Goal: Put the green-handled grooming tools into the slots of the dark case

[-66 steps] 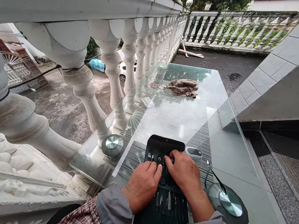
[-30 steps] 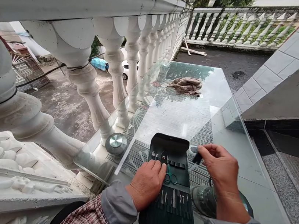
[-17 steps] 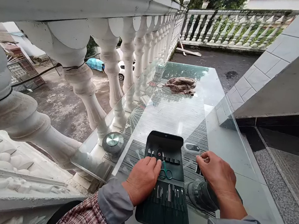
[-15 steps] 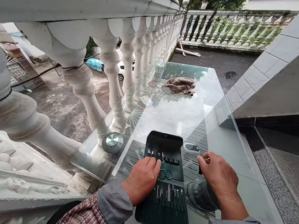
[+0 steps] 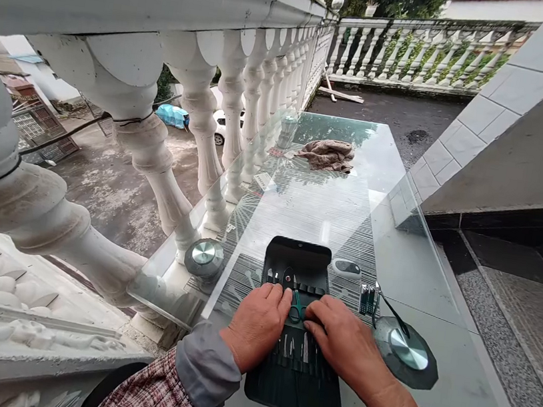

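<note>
An open black manicure case (image 5: 292, 395) lies lengthwise on the glass table, slim metal tools tucked into its lower loops. Across its left edge is my left hand (image 5: 257, 326), fingers together and curled onto the case beside the scissors. Green-handled scissors (image 5: 296, 308) sit in the upper half under a dark strap tab. My right hand (image 5: 347, 342) reaches over the case from the right, thumb and forefinger closed at the scissors' finger ring. Its fingertips are partly hidden. Nail clippers (image 5: 368, 299) rest on the glass just right of the case.
Beyond the case lies a small grey-and-white oval device (image 5: 347, 267). Farther back are a crumpled brown cloth (image 5: 327, 155) and a small white card (image 5: 265, 182). A black strap (image 5: 394, 310) crosses the glass near a round table support (image 5: 407, 350). A white balustrade (image 5: 200, 133) borders the left.
My right hand has moved left from beside the case to the scissors. The nail clippers now lie uncovered where that hand was. My left hand has stayed in place.
</note>
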`<state>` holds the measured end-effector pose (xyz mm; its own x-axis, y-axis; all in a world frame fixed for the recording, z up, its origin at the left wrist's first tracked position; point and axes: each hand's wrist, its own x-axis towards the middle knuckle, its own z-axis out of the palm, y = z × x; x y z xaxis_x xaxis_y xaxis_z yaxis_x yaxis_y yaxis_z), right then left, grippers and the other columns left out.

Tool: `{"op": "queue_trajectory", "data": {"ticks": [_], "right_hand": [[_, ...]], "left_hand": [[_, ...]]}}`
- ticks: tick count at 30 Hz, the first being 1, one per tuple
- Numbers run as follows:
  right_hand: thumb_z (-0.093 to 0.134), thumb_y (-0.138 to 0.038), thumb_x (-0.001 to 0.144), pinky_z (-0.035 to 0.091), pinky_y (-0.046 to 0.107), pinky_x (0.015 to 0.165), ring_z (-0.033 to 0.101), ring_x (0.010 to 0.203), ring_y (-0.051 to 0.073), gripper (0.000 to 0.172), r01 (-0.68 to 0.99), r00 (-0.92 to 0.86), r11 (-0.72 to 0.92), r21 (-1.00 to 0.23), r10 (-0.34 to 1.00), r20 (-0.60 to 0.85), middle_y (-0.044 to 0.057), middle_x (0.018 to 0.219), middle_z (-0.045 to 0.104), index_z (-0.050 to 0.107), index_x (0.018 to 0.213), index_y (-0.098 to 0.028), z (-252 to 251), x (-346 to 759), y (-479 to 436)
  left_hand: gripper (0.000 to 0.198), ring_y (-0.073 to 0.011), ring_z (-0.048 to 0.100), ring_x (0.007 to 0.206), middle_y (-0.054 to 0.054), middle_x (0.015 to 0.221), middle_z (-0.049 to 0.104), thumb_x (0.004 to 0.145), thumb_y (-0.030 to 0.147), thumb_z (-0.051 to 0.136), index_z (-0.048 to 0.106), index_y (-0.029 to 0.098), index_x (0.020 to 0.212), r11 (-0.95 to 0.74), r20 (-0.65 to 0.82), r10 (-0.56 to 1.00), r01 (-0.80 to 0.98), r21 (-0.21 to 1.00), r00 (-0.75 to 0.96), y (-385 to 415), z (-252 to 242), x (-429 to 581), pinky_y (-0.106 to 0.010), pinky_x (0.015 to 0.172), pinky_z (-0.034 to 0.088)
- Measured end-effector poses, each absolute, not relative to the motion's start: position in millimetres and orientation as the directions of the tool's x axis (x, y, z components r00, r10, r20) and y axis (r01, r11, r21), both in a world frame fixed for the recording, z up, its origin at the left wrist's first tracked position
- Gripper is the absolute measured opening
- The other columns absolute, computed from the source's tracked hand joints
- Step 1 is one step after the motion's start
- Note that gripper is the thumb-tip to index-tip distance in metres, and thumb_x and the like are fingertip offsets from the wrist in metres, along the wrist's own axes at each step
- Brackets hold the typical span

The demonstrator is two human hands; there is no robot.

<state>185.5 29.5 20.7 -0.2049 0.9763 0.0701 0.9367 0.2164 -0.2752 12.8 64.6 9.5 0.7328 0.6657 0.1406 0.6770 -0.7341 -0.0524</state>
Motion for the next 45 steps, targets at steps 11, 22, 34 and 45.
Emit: {"op": "queue_trajectory", "data": {"ticks": [11, 22, 34, 45], "right_hand": [[0.043, -0.01, 0.083, 0.039, 0.027, 0.059, 0.049, 0.072, 0.017, 0.017, 0.906, -0.351, 0.392, -0.16, 0.907, 0.234, 0.002, 0.076, 0.052, 0.049, 0.072, -0.021, 12.4, 186.8, 19.5], [0.033, -0.018, 0.09, 0.047, 0.026, 0.073, 0.055, 0.082, 0.013, 0.016, 0.628, -0.291, 0.425, -0.651, 0.905, 0.311, 0.004, 0.09, 0.056, 0.044, 0.078, -0.022, 26.4, 200.8, 11.6], [0.039, -0.036, 0.09, 0.05, 0.028, 0.071, 0.063, 0.072, 0.014, 0.017, 0.642, 0.286, 0.094, -0.761, 0.892, 0.351, 0.004, 0.093, 0.062, 0.05, 0.089, -0.022, 33.1, 236.9, 6.3], [0.036, -0.02, 0.091, 0.046, 0.034, 0.077, 0.056, 0.086, 0.021, 0.022, 0.98, -0.17, 0.197, 0.017, 0.798, 0.578, 0.013, 0.091, 0.061, 0.055, 0.083, -0.015, -20.7, 249.9, 22.2]], "left_hand": [[0.032, -0.0214, 0.056, 0.094, -0.012, 0.101, 0.059, 0.089, 0.01, 0.042, 0.044, 0.006, 0.121, -0.734, 0.154, 0.661, 0.675, -0.074, 0.735, 64.2, 7.1, 13.3, -0.033, 0.076, 0.048], [0.034, -0.0222, 0.056, 0.091, -0.012, 0.101, 0.058, 0.088, 0.011, 0.046, 0.046, 0.006, 0.121, -0.726, 0.138, 0.669, 0.682, -0.091, 0.73, 63.2, 11.6, 15.0, -0.033, 0.074, 0.048], [0.037, -0.0235, 0.055, 0.094, -0.014, 0.105, 0.057, 0.087, 0.011, 0.048, 0.044, 0.004, 0.123, -0.737, 0.122, 0.658, 0.669, -0.1, 0.743, 63.4, 9.1, 13.4, -0.033, 0.077, 0.048], [0.038, -0.0238, 0.055, 0.099, -0.015, 0.11, 0.056, 0.088, 0.01, 0.046, 0.042, 0.005, 0.126, -0.737, 0.111, 0.659, 0.668, -0.101, 0.744, 63.9, 8.2, 13.3, -0.034, 0.08, 0.048]]}}
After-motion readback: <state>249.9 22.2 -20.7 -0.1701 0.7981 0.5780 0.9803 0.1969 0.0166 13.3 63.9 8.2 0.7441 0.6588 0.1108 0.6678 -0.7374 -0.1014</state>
